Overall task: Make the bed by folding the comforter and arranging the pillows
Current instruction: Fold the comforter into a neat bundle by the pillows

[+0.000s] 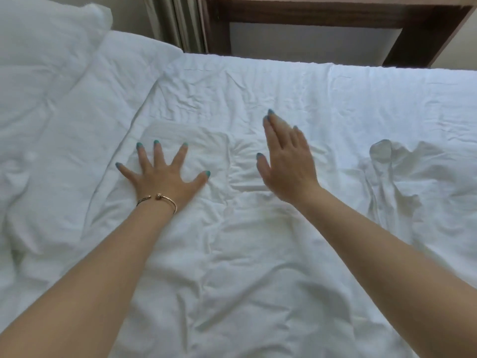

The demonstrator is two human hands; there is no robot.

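A white comforter lies wrinkled across the bed and fills most of the view. My left hand presses flat on it with fingers spread wide, a gold bracelet at the wrist. My right hand is beside it to the right, fingers straight and together, blurred, just above or on the fabric. A white pillow sits at the far left corner. A bunched ridge of fabric rises to the right of my right hand.
The far bed edge runs across the top. Beyond it stands a dark wooden frame with a pale panel. A grey-green curtain hangs at the back left.
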